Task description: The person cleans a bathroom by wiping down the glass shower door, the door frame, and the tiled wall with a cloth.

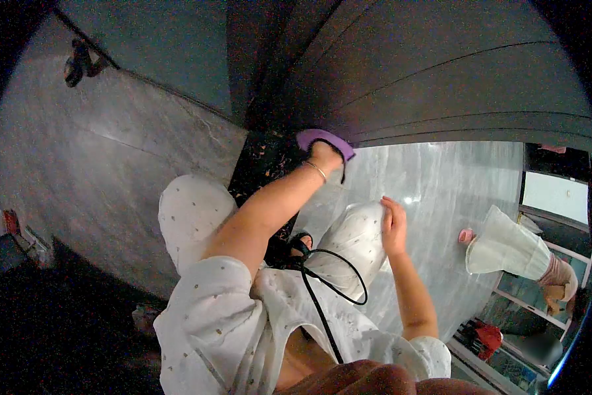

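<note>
The purple cloth (340, 144) is at the foot of the dark panel (441, 85), seemingly mid-use though what is done or left cannot be told, under the left hand (325, 155), whose fingers are hidden, while the right hand (393, 227) lies with fingers extended on the right knee (365, 220).

Panel (441, 79) ahead, threshold strip (263, 161) between left floor (98, 151) and right floor (441, 191), person (507, 250) at right

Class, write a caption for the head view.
Left hand at a purple cloth, right hand on the knee.
</note>
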The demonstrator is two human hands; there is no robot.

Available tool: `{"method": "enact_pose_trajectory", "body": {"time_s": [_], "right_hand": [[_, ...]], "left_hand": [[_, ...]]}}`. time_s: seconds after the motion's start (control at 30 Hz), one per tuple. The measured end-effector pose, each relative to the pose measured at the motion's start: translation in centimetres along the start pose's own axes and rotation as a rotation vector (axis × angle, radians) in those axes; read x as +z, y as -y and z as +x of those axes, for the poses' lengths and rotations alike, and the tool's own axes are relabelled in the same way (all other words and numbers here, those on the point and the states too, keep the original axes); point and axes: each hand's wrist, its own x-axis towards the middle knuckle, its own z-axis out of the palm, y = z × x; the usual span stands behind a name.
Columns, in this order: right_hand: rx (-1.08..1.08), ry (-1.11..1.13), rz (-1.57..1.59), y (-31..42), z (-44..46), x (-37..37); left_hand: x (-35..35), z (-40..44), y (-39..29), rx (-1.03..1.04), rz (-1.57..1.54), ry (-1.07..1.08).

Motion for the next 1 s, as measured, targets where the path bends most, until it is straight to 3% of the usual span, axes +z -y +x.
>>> {"method": "enact_pose_trajectory", "body": {"time_s": [0.2,0.37,0.5,0.67,0.7,0.83,0.9,0.93,1.0], "right_hand": [[-0.035,-0.008,-0.046,-0.6,0.0,0.0],[-0.008,0.025,-0.054,-0.6,-0.1,-0.1],[0.009,0.016,0.001,-1.0,-0.2,0.4],[-0.005,0.060,-0.001,-2.2,0.7,0.9],[-0.007,0.078,-0.007,-2.1,1.3,1.3],[0.016,0.136,-0.048,-2.2,1.6,1.8],[0.047,0.156,-0.069,-2.3,1.6,2.0],[0.042,0.160,-0.063,-2.6,1.6,2.2],[0.045,0.163,-0.041,-3.6,1.6,2.7]], "left_hand": [[-5.2,3.3,-8.5,0.333,0.485,-0.283],[-4.3,3.5,-7.4,0.547,1.683,-0.481],[-2.5,0.7,-2.7,0.834,2.195,-0.383],[-0.3,-0.7,1.6,1.255,2.461,-0.238],[1.1,-0.9,0.9,1.247,2.467,-0.246],[8.8,-2.9,-1.1,1.539,2.944,-0.311],[7.6,-1.1,-3.3,1.751,2.961,-0.294],[4.3,1.3,-4.4,1.871,3.154,-0.085],[5.2,1.1,-5.5,1.975,3.354,0.178]]}}
